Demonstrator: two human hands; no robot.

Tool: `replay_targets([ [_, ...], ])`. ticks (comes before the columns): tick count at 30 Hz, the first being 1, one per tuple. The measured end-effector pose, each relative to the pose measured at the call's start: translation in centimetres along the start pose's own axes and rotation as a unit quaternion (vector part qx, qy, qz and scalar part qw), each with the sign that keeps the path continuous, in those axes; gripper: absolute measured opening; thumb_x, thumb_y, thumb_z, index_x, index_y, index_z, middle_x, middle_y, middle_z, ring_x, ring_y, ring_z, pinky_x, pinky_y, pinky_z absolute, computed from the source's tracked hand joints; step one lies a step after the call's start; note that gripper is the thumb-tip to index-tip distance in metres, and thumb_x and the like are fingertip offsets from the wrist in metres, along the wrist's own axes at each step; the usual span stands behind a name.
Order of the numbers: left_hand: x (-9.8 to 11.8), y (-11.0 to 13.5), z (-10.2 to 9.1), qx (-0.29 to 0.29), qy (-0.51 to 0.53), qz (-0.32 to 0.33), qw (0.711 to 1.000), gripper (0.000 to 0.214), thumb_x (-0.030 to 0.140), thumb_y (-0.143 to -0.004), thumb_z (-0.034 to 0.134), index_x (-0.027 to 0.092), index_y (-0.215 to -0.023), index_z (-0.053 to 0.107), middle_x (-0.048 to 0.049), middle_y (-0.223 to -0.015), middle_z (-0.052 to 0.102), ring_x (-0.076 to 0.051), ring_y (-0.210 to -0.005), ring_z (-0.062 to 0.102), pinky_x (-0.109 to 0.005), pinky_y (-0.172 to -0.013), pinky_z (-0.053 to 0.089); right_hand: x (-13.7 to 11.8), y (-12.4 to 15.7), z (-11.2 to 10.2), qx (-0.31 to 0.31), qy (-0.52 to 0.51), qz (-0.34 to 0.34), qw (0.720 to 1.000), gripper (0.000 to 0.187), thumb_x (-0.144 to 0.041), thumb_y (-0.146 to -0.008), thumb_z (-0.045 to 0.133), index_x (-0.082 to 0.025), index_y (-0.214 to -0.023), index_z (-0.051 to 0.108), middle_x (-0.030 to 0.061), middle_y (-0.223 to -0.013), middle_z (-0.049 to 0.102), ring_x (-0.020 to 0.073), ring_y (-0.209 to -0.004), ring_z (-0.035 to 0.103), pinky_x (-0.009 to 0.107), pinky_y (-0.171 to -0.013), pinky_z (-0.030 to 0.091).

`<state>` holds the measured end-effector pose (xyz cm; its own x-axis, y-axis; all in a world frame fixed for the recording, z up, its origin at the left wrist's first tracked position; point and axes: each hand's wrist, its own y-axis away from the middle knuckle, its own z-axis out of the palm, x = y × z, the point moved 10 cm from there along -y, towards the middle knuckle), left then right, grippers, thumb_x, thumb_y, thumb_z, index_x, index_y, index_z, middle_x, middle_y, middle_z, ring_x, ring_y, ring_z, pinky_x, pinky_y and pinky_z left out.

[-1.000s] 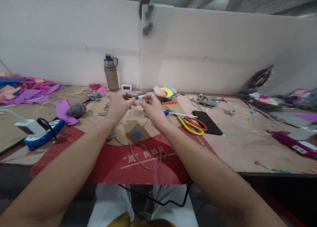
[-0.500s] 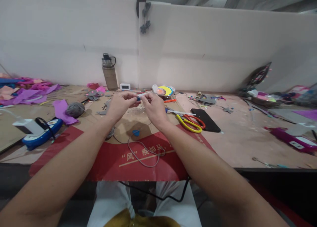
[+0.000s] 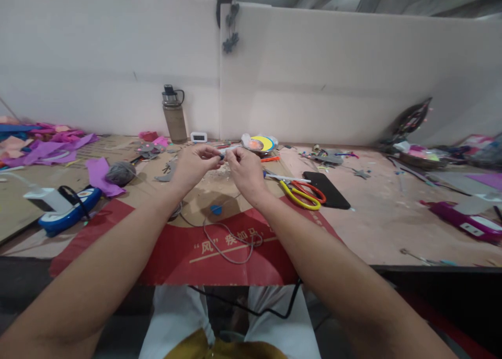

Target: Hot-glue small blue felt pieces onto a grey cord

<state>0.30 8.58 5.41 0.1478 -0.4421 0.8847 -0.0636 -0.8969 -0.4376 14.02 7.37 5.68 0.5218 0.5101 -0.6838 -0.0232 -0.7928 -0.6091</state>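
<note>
Both my hands are raised over the middle of the cardboard sheet [image 3: 129, 228]. My left hand [image 3: 193, 164] and my right hand [image 3: 246, 169] meet fingertip to fingertip, each pinching a small blue-and-white piece [image 3: 222, 155] between them. A thin grey string [image 3: 231, 241] hangs down from the hands and loops on the red print of the cardboard. A small blue piece [image 3: 215, 209] lies on the cardboard under my hands.
Yellow-and-orange scissors [image 3: 304, 194] and a black phone [image 3: 327, 189] lie right of my hands. A grey yarn ball [image 3: 120, 172], purple felt scraps [image 3: 47, 150] and a blue-and-white device [image 3: 65, 208] lie left. A water bottle [image 3: 174, 115] stands by the white partition.
My hands have drawn closer together and a little lower, still pinching the small piece. The view has shifted slightly.
</note>
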Motion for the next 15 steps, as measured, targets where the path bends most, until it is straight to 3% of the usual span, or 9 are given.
replay_targets([
  [4,0.03,0.00,-0.20,0.013,-0.006,-0.006,1.000,0.010,0.021,-0.071,0.071,0.013,-0.077,0.071,-0.0051,-0.075,0.071,-0.015,-0.068,0.069,-0.030,-0.071,0.060,0.12,0.21,0.24,-0.014,-0.008,0.005,1.000,0.030,-0.038,-0.092,0.046,-0.019,-0.074,0.061,0.0006,-0.068,0.058,0.0132,-0.063,0.049,0.028,-0.062,0.033],
  [6,-0.07,-0.01,-0.30,0.017,-0.002,-0.012,1.000,0.010,0.021,-0.071,0.071,0.012,-0.076,0.071,-0.0046,-0.073,0.071,-0.014,-0.066,0.069,-0.030,-0.071,0.060,0.41,0.35,0.10,-0.005,-0.015,0.017,1.000,0.021,-0.038,-0.089,0.053,-0.020,-0.087,0.061,0.0003,-0.071,0.059,0.0137,-0.064,0.050,0.028,-0.062,0.034],
  [9,-0.13,-0.06,-0.40,0.018,0.010,-0.012,1.000,0.010,0.020,-0.070,0.072,0.012,-0.076,0.070,-0.0036,-0.071,0.070,-0.012,-0.064,0.067,-0.029,-0.070,0.060,0.31,0.48,-0.13,0.011,-0.013,0.008,1.000,0.021,-0.032,-0.082,0.062,-0.021,-0.100,0.058,-0.0010,-0.072,0.058,0.0138,-0.063,0.050,0.027,-0.062,0.035],
  [12,-0.19,-0.07,-0.31,0.011,0.020,-0.012,1.000,0.011,0.021,-0.070,0.072,0.012,-0.076,0.070,-0.0039,-0.071,0.070,-0.013,-0.065,0.068,-0.029,-0.070,0.060,-0.17,0.45,0.13,0.003,-0.023,-0.022,0.999,0.007,-0.027,-0.084,0.059,-0.021,-0.088,0.060,0.0009,-0.078,0.061,0.0142,-0.068,0.053,0.027,-0.065,0.038],
  [15,-0.19,-0.02,-0.19,0.009,0.024,-0.014,1.000,0.012,0.022,-0.070,0.073,0.012,-0.076,0.070,-0.0051,-0.073,0.071,-0.014,-0.067,0.069,-0.030,-0.071,0.060,0.11,0.32,0.15,0.007,-0.035,-0.016,0.999,0.011,-0.030,-0.087,0.056,-0.020,-0.083,0.061,0.0030,-0.081,0.065,0.0152,-0.073,0.056,0.028,-0.067,0.040],
])
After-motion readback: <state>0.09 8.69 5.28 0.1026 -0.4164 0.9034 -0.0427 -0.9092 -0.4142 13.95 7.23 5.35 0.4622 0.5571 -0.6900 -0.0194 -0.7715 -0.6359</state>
